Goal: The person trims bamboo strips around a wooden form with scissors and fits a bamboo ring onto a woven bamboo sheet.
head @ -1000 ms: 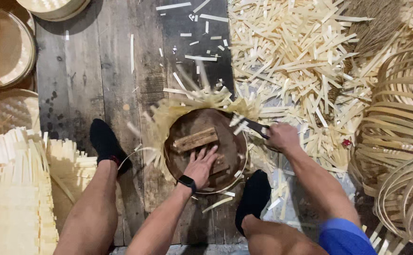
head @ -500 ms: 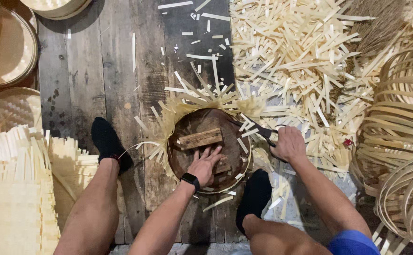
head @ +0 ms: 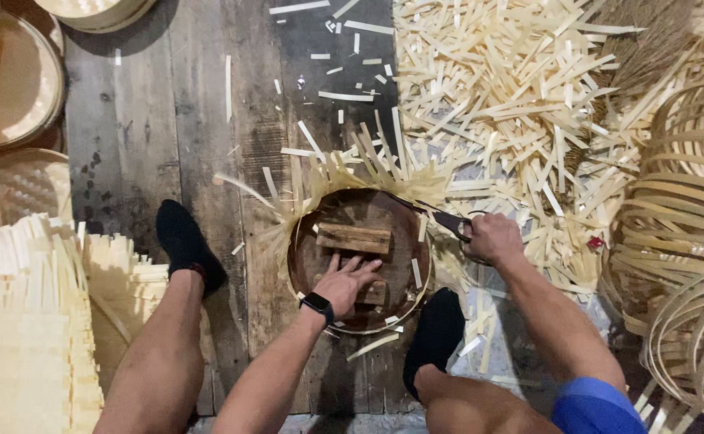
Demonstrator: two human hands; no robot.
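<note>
My left hand (head: 350, 281) lies flat, fingers spread, on the round frame (head: 360, 261), and my right hand (head: 492, 239) grips scissors (head: 451, 222) at its right rim.

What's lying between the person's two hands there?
In the head view, between the left hand and the right hand lie the round frame's rim, a few cut bamboo strips and the dark scissors.

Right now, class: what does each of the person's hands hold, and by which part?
The right hand grips dark shears by the handles. The left hand holds nothing; it presses flat inside the round wooden form.
</note>
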